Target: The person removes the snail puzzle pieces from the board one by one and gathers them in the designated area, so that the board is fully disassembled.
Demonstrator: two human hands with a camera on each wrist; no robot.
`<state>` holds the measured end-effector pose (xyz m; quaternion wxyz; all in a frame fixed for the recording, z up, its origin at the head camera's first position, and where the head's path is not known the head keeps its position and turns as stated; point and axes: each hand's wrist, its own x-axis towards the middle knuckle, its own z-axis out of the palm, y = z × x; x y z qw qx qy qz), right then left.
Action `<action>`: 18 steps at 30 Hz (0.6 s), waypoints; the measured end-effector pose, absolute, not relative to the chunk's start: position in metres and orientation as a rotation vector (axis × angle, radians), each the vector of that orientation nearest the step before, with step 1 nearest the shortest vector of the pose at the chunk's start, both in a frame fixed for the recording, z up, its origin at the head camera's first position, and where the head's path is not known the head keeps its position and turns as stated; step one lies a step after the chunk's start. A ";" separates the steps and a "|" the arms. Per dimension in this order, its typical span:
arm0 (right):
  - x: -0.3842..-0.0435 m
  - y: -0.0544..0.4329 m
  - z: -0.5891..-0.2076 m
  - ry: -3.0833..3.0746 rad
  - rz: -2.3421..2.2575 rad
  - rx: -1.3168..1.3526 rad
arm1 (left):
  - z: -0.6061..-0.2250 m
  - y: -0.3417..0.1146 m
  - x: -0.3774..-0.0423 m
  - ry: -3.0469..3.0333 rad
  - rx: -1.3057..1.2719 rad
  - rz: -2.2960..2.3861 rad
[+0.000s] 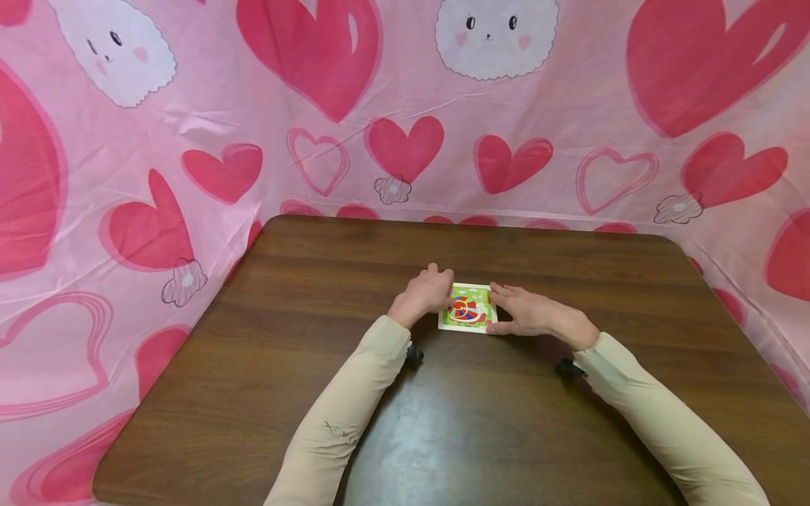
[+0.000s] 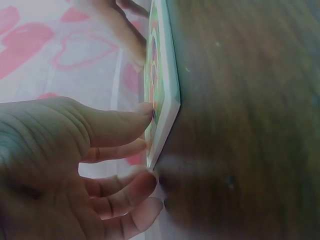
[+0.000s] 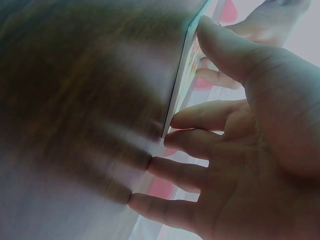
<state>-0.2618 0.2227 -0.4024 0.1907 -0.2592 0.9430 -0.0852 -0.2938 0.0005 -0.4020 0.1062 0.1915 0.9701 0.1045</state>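
Note:
A small square picture board (image 1: 468,309), like a child's puzzle, lies flat on the table between both hands. Its white border surrounds a green picture of what looks like a snail with a red, yellow and blue shell. At its left side, my left hand (image 1: 427,289) touches it; in the left wrist view the thumb (image 2: 122,125) rests on its face, the other fingers lightly bent near its edge. My right hand (image 1: 528,310) lies along the right side. The right wrist view shows that thumb (image 3: 220,42) at the border and outstretched fingers (image 3: 175,172) touching the tabletop.
The brown wooden table (image 1: 253,393) has rounded corners. Pink cloth (image 1: 392,91) with hearts and white faces hangs behind it and on both sides. Dark wrist devices are at the left cuff (image 1: 389,337) and the right cuff (image 1: 601,351).

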 end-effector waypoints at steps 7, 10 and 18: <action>-0.260 0.223 -0.402 2.665 -0.238 -0.766 | -0.403 0.002 -0.294 2.880 0.589 0.295; -0.260 0.223 -0.402 2.659 -0.242 -0.759 | -0.403 0.002 -0.295 2.890 0.626 0.283; -0.261 0.223 -0.402 2.656 -0.244 -0.754 | -0.403 0.003 -0.295 2.866 0.680 0.285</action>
